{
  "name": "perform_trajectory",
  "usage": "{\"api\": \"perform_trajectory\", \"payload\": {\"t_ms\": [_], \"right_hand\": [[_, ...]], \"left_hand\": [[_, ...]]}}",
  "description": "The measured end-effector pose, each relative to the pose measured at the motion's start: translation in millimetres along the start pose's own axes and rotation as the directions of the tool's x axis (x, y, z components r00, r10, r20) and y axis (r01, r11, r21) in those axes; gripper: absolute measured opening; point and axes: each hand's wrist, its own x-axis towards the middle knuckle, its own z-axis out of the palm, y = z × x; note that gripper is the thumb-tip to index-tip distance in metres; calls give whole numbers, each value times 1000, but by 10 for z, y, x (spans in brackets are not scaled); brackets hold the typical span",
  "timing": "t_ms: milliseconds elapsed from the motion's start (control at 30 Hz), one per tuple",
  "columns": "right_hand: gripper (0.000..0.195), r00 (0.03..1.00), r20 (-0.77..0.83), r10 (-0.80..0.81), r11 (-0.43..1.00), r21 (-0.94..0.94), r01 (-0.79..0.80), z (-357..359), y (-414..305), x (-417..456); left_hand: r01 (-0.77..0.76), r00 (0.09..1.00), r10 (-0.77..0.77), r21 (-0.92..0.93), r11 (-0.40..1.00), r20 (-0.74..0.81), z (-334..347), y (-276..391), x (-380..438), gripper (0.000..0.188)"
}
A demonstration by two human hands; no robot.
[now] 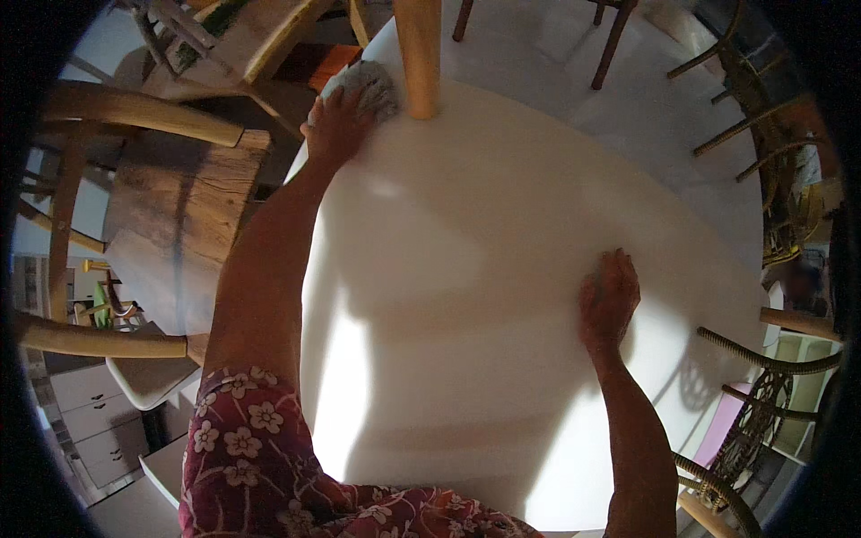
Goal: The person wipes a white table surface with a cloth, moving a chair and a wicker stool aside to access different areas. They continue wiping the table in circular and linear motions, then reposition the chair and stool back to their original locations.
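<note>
My left hand presses a pale grey cloth against the far left edge of a white tabletop. The fingers are spread over the cloth, which is bunched beneath them. Just right of the cloth, a round wooden leg meets the white surface; its upper end is out of view. My right hand rests palm down on the right half of the tabletop, fingers close together and slightly bent. Whatever may be under its palm is hidden.
Wooden chair parts and a brown wooden tabletop lie close on the left. Rattan furniture with curved rails borders the right side. Dark thin legs stand at the far side. White drawers show at lower left.
</note>
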Motion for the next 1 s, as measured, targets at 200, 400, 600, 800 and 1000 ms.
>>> {"api": "perform_trajectory", "payload": {"t_ms": [200, 400, 600, 800, 1000], "right_hand": [[52, 998, -50, -26, 999, -22, 25, 72, 66, -21], [48, 986, -145, -84, 994, 57, 93, 84, 1, -32], [48, 994, -97, -42, 998, 47, 46, 71, 10, -14], [48, 998, -66, -16, 999, 41, 18, 82, 25, -15], [47, 999, -54, 0, 1000, 28, 2, 62, 9, 9]], "left_hand": [[-60, 997, 62, 40, 997, -42, -261, -282, -959, 59], [-158, 987, 158, 14, 987, 38, -841, -539, -2133, 59], [-206, 963, 215, -71, 976, 160, -1015, -665, -2874, 61], [-125, 992, 126, 7, 992, -29, -733, -647, -2182, 61], [-160, 984, 157, -22, 987, -89, -413, -664, -1219, 61]]}}
